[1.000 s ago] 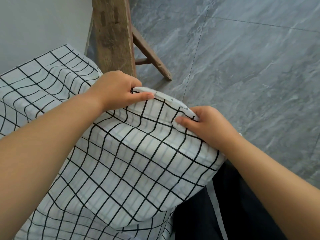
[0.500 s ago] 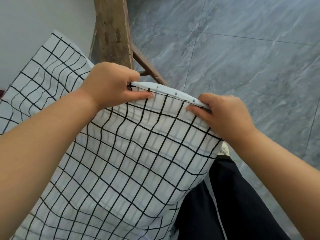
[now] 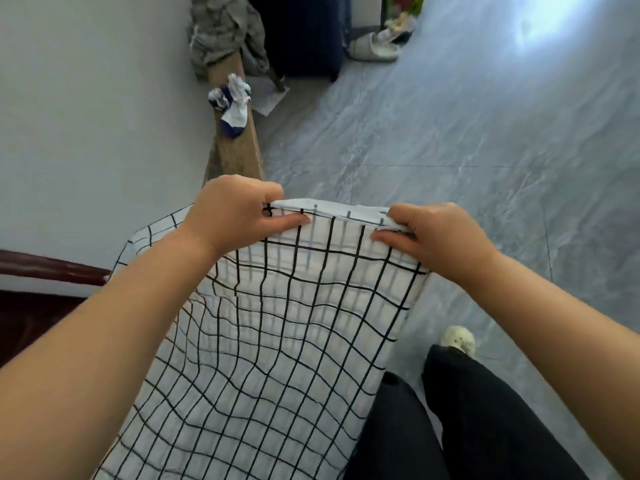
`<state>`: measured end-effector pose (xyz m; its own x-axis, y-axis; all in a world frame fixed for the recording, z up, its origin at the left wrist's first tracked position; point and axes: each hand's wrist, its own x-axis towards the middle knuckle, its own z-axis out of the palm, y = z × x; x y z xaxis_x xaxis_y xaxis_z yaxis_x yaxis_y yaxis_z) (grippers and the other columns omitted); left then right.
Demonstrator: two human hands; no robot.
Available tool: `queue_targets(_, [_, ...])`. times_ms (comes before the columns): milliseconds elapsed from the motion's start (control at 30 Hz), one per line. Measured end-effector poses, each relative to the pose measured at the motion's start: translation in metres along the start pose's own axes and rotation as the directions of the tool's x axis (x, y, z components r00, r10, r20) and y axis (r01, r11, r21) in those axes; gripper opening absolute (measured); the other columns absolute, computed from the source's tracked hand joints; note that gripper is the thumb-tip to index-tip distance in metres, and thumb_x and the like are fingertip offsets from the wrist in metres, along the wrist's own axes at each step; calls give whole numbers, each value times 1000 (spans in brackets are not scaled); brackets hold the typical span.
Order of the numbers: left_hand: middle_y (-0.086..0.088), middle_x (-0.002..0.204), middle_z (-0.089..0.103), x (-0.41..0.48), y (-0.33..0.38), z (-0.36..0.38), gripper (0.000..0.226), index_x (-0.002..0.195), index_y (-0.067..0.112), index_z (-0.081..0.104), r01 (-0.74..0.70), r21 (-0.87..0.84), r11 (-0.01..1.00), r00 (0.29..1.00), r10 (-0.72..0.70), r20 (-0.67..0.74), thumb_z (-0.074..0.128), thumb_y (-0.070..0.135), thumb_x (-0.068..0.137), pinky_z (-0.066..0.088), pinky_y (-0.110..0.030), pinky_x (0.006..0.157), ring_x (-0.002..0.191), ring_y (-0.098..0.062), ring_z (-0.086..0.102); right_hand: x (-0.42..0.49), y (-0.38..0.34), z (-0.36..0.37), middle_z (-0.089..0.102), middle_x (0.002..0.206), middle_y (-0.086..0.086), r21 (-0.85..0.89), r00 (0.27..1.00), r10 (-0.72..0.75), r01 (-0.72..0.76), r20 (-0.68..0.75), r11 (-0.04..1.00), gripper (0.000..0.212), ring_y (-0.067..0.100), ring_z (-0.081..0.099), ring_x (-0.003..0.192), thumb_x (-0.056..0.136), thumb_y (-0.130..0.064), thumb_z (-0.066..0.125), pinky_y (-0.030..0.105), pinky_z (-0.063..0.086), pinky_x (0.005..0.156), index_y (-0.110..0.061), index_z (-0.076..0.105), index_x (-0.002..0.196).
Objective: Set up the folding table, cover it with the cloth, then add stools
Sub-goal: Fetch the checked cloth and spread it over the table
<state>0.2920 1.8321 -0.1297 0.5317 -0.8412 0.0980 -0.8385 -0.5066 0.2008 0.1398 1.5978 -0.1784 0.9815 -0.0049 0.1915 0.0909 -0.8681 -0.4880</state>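
The cloth (image 3: 277, 323) is white with a black grid and hangs in folded layers from my two hands, down past my legs. My left hand (image 3: 232, 209) pinches its top edge at the left, thumb on the near side. My right hand (image 3: 436, 233) grips the same top edge at the right. The edge between them is stretched nearly level. No folding table or stool shows in this view.
A long wooden bench (image 3: 235, 147) runs along the grey wall, with socks (image 3: 232, 98) and a bundle of clothes (image 3: 221, 32) on it. A dark suitcase (image 3: 304, 32) and slippers (image 3: 374, 46) lie beyond. Dark red wood furniture (image 3: 41, 271) at left. Grey tiled floor (image 3: 485, 133) at right.
Both hands have lifted the cloth's top edge higher and levelled it. My view has tilted up, so more of the bench, the socks and the far floor now show.
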Motion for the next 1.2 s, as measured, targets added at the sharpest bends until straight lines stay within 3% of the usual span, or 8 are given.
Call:
queue_targets(167, [6,45,40,23,54,-56,56,53,14,47,-39,61,997,997,44,-71,54,63,78,28,-24,42,42,-18,41,-17,-12,-78,24,44,-7,-51,995,6,-11,-99,999,45,25,33,41,81,-40,67,25,25,49,-19,30,65])
queue_targets(267, [5,45,42,42,88,-90,59,53,13,47,-92,100,991,991,101,-91,52,66,78,34,-27,41,43,-17,42,-32,-15,-129,24,42,-6,-112,986,-53,35,-159,993,49,27,36,35,78,-35,73,22,21,46,-20,28,65])
queue_targets(400, [7,44,41,75,158,-139,57,53,19,44,-196,137,971,966,215,-144,45,70,79,29,-22,41,41,-12,40,-64,-8,-208,10,44,-13,-158,964,-65,24,-257,987,47,20,24,39,79,-37,70,15,12,40,-21,29,64])
queue_targets(533, [13,44,35,107,250,-171,49,53,29,34,-255,152,955,941,281,-190,44,69,79,32,-23,42,40,-5,36,-117,17,-290,22,45,-6,-218,936,-33,-48,-351,975,43,23,28,41,81,-42,67,23,21,44,-17,37,62])
queue_targets(800, [-1,51,53,165,469,-164,61,60,16,53,-340,146,929,904,365,-224,39,74,73,46,-32,53,50,-18,51,-291,75,-445,32,46,-4,-368,910,35,-202,-413,908,44,20,33,43,82,-42,66,24,19,42,-18,33,64])
queue_targets(967, [12,44,38,196,592,-151,55,51,25,36,-472,109,875,829,482,-285,39,77,70,23,-22,45,44,-9,40,-395,104,-521,41,51,2,-450,878,80,-317,-471,835,40,27,47,45,83,-45,62,28,30,46,-18,38,65])
queue_targets(1100, [14,44,35,219,676,-136,53,51,27,34,-588,39,808,755,565,-331,38,76,70,20,-21,45,45,-14,42,-464,127,-565,53,54,4,-489,846,125,-413,-518,768,44,24,50,47,83,-52,52,25,31,48,-10,53,70])
queue_targets(1200, [16,44,31,238,734,-119,51,49,29,27,-652,13,758,716,621,-319,42,72,72,18,-20,45,43,-7,35,-509,151,-589,52,50,6,-524,825,138,-466,-548,713,36,27,51,44,82,-41,64,25,31,46,-12,50,67])
